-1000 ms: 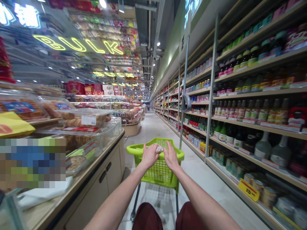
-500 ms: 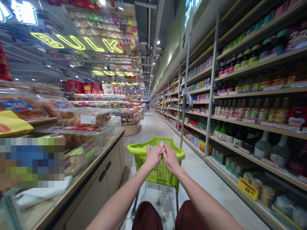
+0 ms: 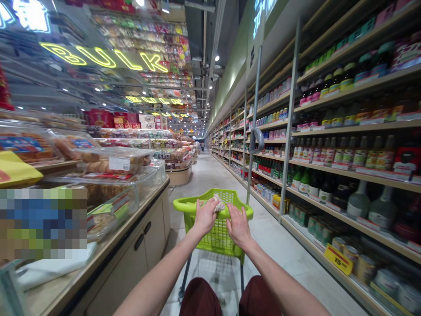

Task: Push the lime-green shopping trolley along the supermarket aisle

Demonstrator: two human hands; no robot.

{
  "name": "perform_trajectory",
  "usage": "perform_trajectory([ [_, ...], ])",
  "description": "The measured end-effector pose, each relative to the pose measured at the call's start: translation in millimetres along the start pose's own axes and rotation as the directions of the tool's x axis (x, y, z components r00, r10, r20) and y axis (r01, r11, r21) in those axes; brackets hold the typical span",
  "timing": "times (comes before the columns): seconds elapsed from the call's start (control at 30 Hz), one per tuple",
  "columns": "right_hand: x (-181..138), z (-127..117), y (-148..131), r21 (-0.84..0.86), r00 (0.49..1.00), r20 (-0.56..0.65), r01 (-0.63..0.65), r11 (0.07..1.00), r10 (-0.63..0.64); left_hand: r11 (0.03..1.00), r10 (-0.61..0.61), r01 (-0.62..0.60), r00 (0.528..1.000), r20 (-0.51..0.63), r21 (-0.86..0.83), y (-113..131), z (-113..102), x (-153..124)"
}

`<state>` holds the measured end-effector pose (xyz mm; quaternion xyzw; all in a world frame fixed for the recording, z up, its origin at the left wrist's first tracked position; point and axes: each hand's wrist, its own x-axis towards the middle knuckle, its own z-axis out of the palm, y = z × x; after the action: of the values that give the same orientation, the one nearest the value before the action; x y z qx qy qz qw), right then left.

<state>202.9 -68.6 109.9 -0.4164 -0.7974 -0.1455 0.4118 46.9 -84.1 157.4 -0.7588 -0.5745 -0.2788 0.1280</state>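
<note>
Left hand (image 3: 205, 216) is pinching a crumpled white wad (image 3: 217, 202), probably tissue, at the near handle (image 3: 183, 205) of a lime-green shopping cart (image 3: 219, 239); exact finger contact is partly hidden. Right hand (image 3: 238, 224) is lying just to the right, fingers loosely spread over the same handle, seemingly gripping nothing. Wad is sitting at the left hand's fingertips, on their far right side, and just left of the right hand's fingertips, so the left hand is the nearer one. Wad is bunching up with no clear long axis, so can't tell which way it's pointing. Handle is running left to right across the person's front; basket is pointing far, along the aisle floor (image 3: 215, 169). Maroon trouser legs (image 3: 200, 298) are showing at the near edge. Clear packs of baked goods (image 3: 108, 164) are sitting on the left counter (image 3: 126, 259); bottles (image 3: 324, 192) are lining the right shelving (image 3: 329, 168), with a yellow price sign (image 3: 338, 260) hanging low. Yellow BULK lettering (image 3: 105, 57) is glowing above left.
</note>
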Motion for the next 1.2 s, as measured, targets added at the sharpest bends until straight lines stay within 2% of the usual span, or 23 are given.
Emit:
perform_trajectory([
  [0.1, -1.1, -2.9, 1.5, -0.008, 1.0, 0.01, 0.015, 1.0, -0.015, 0.996, 0.086, -0.086, 0.996, 0.014, 0.005, 13.7, 2.5, 2.3],
  [0.17, -2.3, -6.5, 2.0, -0.009, 0.999, 0.023, 0.027, 1.0, -0.027, 0.997, 0.076, -0.076, 0.997, 0.003, 0.034, 2.9, -1.1, 1.2],
  [0.23, -4.0, -9.5, 1.8, -0.011, 0.999, 0.037, 0.036, 0.999, -0.036, 0.997, 0.0, 0.002, 1.0, -0.021, 0.073, -18.7, -7.1, -1.6],
  [0.3, -6.0, -10.8, 0.7, -0.013, 0.998, 0.044, 0.035, 0.999, -0.034, 0.985, -0.132, 0.138, 0.989, -0.058, 0.103, -40.5, -12.9, -4.8],
  [0.37, -7.9, -9.9, -0.9, -0.018, 0.999, 0.042, 0.022, 1.0, -0.021, 0.967, -0.217, 0.225, 0.973, -0.072, 0.118, -51.3, -15.6, -7.0],
  [0.43, -9.3, -7.6, -2.5, -0.026, 0.999, 0.035, 0.007, 1.0, -0.006, 0.97, -0.211, 0.217, 0.976, -0.058, 0.11, -45.7, -13.6, -7.5],
  [0.6, -8.9, -6.8, -1.7, -0.046, 0.999, 0.048, 0.017, 0.999, -0.015, 0.999, -0.017, 0.018, 0.999, -0.027, 0.042, 4.7, 1.5, -1.6],
  [0.7, -6.8, -11.3, 2.6, -0.036, 0.996, 0.074, 0.048, 0.998, -0.045, 0.999, 0.026, -0.025, 1.0, -0.014, 0.037, 11.4, 2.9, 3.7],
  [0.77, -8.7, -12.6, 6.3, -0.016, 0.994, 0.09, 0.068, 0.998, -0.067, 0.999, -0.014, 0.015, 1.0, -0.016, 0.042, -1.5, -1.1, 6.6],
  [0.93, -21.6, -10.8, 13.5, 0.054, 0.992, 0.102, 0.072, 0.996, -0.077, 0.965, -0.263, 0.262, 0.965, 0.014, 0.023, -47.1, -11.4, 8.4],
  [1.03, 3.0, -29.6, 6.4, 0.186, 0.993, 0.119, -0.019, 0.982, -0.003, 0.956, -0.293, 0.294, 0.956, 0.03, -0.004, -56.2, -9.6, 6.0],
  [1.1, 34.1, -49.3, -7.9, 0.394, 0.987, 0.111, -0.151, 0.907, 0.116, 0.952, -0.304, 0.305, 0.952, 0.027, -0.026, -56.0, -5.9, 4.1],
  [1.13, 44.8, -55.6, -17.7, 0.524, 0.98, 0.111, -0.2, 0.828, 0.167, 0.953, -0.301, 0.302, 0.953, 0.017, -0.031, -55.5, -3.7, 3.2],
  [1.17, 45.6, -56.2, -28.4, 0.683, 0.98, 0.119, -0.198, 0.704, 0.16, 0.955, -0.295, 0.295, 0.955, 0.001, -0.026, -55.0, -1.7, 2.4],
  [1.2, 31.8, -48.8, -39.3, 0.818, 0.99, 0.11, -0.139, 0.558, 0.084, 0.956, -0.293, 0.293, 0.956, -0.023, -0.009, -54.9, 0.2, 1.8],
])
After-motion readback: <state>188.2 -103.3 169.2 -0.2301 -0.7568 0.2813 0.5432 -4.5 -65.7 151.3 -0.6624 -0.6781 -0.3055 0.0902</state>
